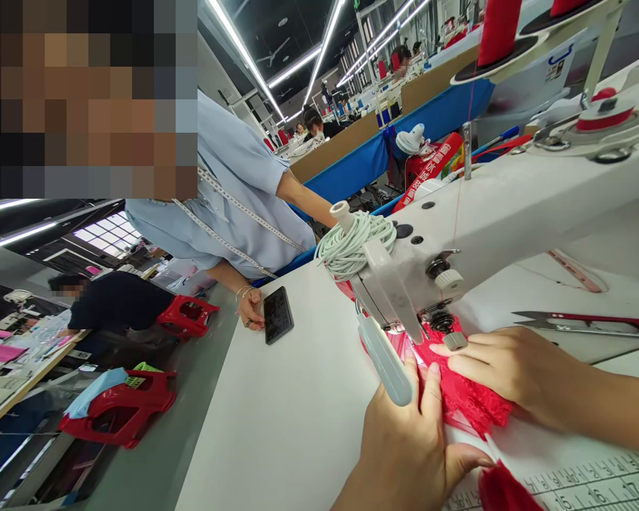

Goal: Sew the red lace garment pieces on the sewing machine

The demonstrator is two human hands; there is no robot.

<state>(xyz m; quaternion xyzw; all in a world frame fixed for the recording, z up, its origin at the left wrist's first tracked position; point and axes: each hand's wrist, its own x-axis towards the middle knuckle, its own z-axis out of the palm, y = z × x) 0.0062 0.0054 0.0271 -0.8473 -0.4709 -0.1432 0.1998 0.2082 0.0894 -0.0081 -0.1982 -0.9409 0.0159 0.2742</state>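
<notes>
Red lace fabric lies under the head of a white sewing machine. My left hand rests on its near left side, fingers stretched forward and thumb spread towards a darker red piece. From the right, my right hand lays its fingers flat on the lace beside the needle area. A grey lever hangs in front of my left fingertips. The needle and presser foot are mostly hidden by the machine head. A bundle of pale green cord hangs on the machine.
Thread snips lie right of the machine, and a printed ruler runs along the near edge. Across the white table, another person's hand touches a phone. Red stools stand on the floor at left.
</notes>
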